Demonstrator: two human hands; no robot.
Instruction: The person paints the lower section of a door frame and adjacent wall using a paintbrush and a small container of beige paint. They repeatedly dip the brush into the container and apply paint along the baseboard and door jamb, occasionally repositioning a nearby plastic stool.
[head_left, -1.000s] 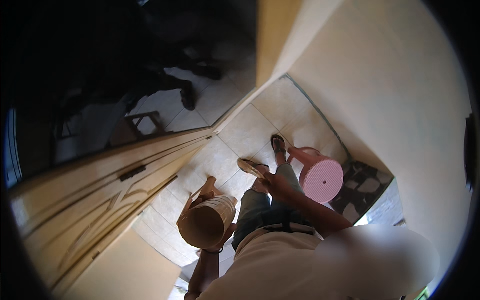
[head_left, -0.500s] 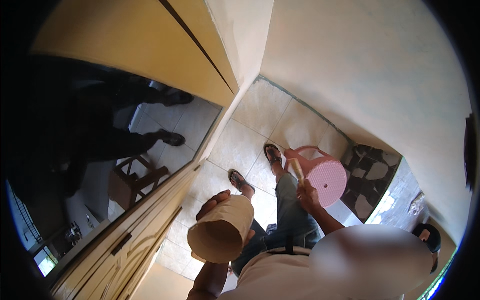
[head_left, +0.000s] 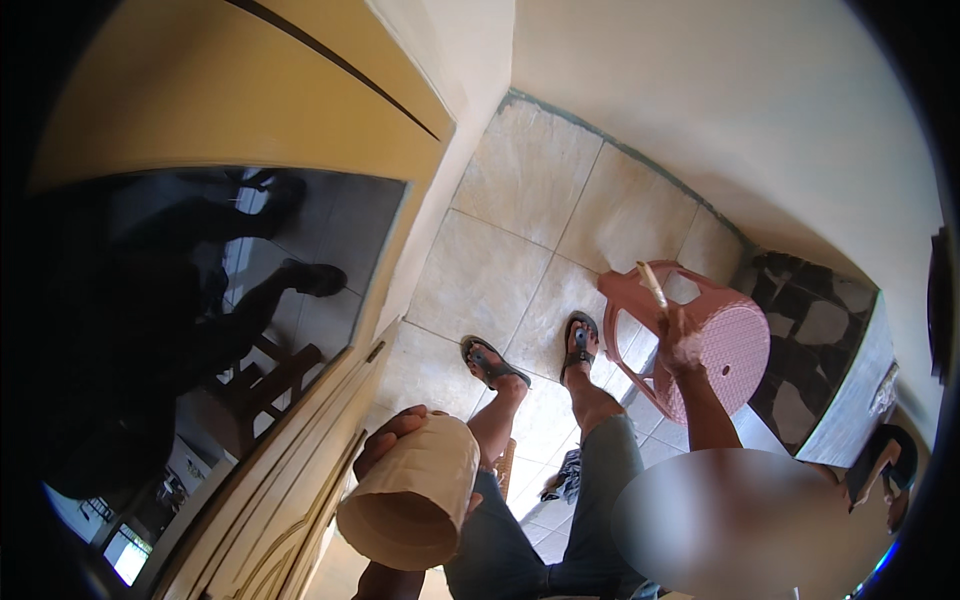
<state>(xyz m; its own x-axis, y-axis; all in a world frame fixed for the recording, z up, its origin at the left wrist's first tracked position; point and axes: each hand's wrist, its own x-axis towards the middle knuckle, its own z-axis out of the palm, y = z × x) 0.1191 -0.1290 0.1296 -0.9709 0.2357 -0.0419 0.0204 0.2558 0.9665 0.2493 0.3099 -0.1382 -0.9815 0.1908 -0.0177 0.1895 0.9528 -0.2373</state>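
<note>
My left hand [head_left: 392,432] is wrapped around the side of a tan, cardboard-like cylindrical container [head_left: 428,480], low in the picture. The container is tilted, its wide mouth facing the lower left; what may lie at its bottom is in shadow. Out to the right, my right hand [head_left: 680,345] grips what looks like a slim, pale paintbrush [head_left: 653,283], its tip pointing up and away. That hand appears in front of the seat of a pink plastic stool [head_left: 735,350]; whether it touches the stool I cannot tell.
A yellow wooden unit with a dark reflective panel [head_left: 330,230] stands at the left. Plain pale walls [head_left: 700,90] meet the tiled floor [head_left: 490,270]. A ledge with dark stone patches [head_left: 810,325] adjoins the stool. Dark cloth [head_left: 567,475] lies between my legs; another person [head_left: 885,470] is at far right.
In the picture, the container and my left hand have shifted down and left. My right hand with the paintbrush appears further right. The view has shifted, and my feet stand further apart.
</note>
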